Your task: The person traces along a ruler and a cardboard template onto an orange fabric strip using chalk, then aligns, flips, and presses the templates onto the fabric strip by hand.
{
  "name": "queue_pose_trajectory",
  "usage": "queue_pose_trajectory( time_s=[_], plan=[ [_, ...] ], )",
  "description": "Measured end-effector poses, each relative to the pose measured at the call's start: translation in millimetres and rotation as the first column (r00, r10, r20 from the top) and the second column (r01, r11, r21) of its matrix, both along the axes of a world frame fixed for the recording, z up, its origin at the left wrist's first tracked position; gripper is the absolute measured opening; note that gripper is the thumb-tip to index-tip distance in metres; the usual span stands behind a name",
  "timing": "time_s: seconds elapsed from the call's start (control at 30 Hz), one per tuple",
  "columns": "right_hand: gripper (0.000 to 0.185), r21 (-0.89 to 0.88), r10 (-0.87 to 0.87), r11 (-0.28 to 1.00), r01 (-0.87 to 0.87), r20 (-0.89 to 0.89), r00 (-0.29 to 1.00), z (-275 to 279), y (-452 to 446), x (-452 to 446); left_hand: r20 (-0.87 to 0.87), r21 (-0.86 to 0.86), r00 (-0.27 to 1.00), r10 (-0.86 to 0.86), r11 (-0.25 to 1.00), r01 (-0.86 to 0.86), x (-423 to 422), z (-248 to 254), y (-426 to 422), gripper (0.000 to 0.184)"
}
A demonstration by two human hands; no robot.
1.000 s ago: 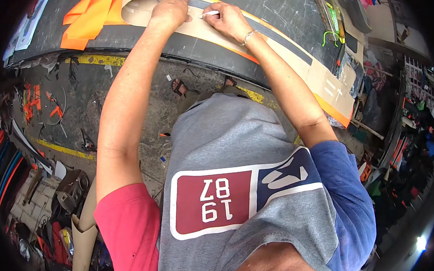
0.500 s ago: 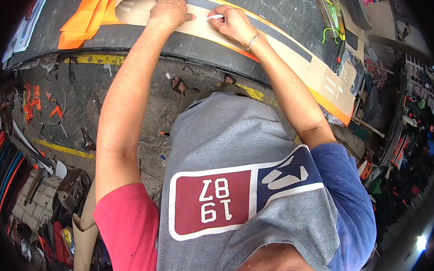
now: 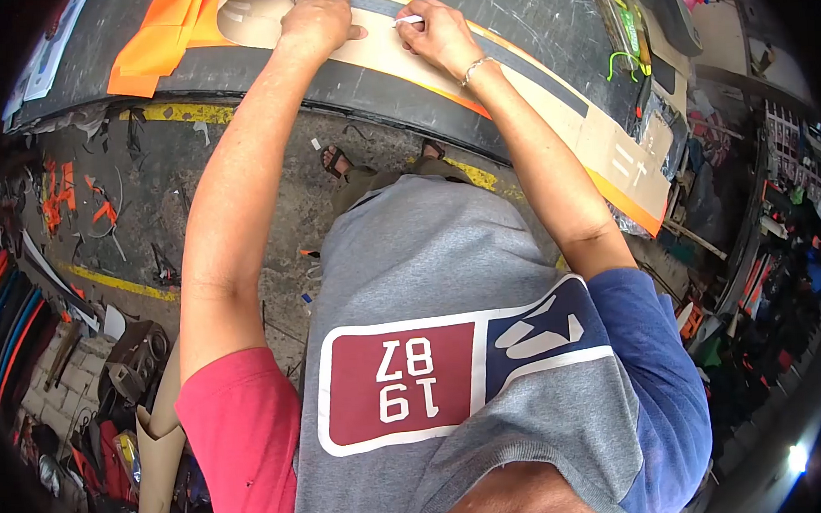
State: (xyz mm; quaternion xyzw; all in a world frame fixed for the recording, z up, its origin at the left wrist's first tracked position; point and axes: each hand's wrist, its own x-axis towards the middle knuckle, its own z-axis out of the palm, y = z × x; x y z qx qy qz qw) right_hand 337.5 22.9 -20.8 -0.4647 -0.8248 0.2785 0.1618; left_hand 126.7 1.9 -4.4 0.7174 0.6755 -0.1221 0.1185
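Observation:
A long tan cardboard template [image 3: 552, 124] with a slot cut along it lies over orange material [image 3: 645, 214] on the dark tabletop. My left hand [image 3: 317, 22], a ring on one finger, rests on the template near its curled-up left end with fingers stretched out. To its right, my right hand [image 3: 436, 40] pinches a slim white pen [image 3: 407, 20], its tip close to the slot's edge. Grey-black surface shows through the slot. Whether the tip touches cannot be made out.
Folded orange sheets [image 3: 154, 56] lie at the table's left. A green-handled tool [image 3: 629, 36] and scraps sit at the right. Orange offcuts [image 3: 59, 196] litter the floor, and a rolled tan sheet [image 3: 157, 465] stands lower left.
My right hand has shifted slightly away from my body, carrying the white pen across the template toward the slot. My left hand stays in place.

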Motion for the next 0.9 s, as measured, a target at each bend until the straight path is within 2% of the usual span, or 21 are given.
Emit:
queue_pose_trajectory(
  time_s=[0.03,0.07,0.13,0.17,0.23,0.27,0.37,0.4,0.5,0.57,0.6,0.67,0.8,0.9],
  plan=[
    [0.026,-0.036,-0.019,0.999,0.021,0.039,0.999,5,1,-1,-0.001,-0.024,0.999,0.033,0.999,-0.033,3,4,0,0.093],
    [0.026,-0.071,-0.039,0.997,0.044,0.077,0.996,10,2,-1,-0.031,-0.001,1.000,-0.005,1.000,0.005,3,3,0,0.093],
    [0.026,-0.280,-0.136,0.951,0.129,-0.005,0.991,25,-4,1,-0.094,0.044,0.992,-0.083,0.995,0.087,2,2,0,0.093],
    [0.026,-0.379,-0.185,0.912,0.156,-0.041,0.982,30,-5,1,-0.086,0.037,0.996,-0.037,0.998,0.041,4,3,1,0.093],
    [0.028,-0.429,-0.288,0.887,0.171,-0.226,0.930,16,-5,12,-0.071,0.016,0.996,0.061,0.998,-0.060,7,1,-1,0.093],
    [0.029,-0.457,-0.340,0.872,0.173,-0.311,0.888,10,-7,19,-0.092,0.033,0.995,-0.047,0.998,0.050,3,-5,1,0.085],
    [0.033,-0.404,-0.338,0.895,0.188,-0.342,0.877,4,-13,41,-0.014,0.061,0.999,0.051,0.997,-0.050,8,-21,8,0.076],
    [0.029,-0.417,-0.351,0.885,0.207,-0.305,0.885,3,-16,47,0.007,0.045,0.999,0.042,0.998,-0.043,8,-26,9,0.075],
    [0.026,-0.246,-0.248,0.946,0.212,-0.123,0.961,1,-22,61,0.070,-0.045,0.997,0.009,0.999,-0.006,9,-27,14,0.071],
    [0.025,-0.237,-0.263,0.944,0.230,-0.120,0.957,1,-27,64,0.115,-0.160,0.993,-0.019,0.986,0.038,3,-36,22,0.071],
    [0.024,-0.233,-0.272,0.942,0.240,-0.119,0.955,2,-30,65,0.065,-0.134,0.995,-0.073,0.988,0.081,3,-42,22,0.072],
    [0.024,-0.171,-0.255,0.956,0.239,-0.079,0.964,10,-33,63,-0.040,-0.086,0.984,-0.175,0.981,0.172,15,-8,8,0.075],
    [0.024,-0.055,-0.248,0.968,0.245,-0.051,0.967,13,-34,60,0.005,-0.031,1.000,-0.001,1.000,0.001,36,23,-9,0.081],
    [0.025,-0.084,-0.243,0.967,0.241,-0.022,0.970,15,-33,60,0.041,-0.063,0.999,0.032,0.998,-0.030,39,27,-9,0.081]
  ],
)
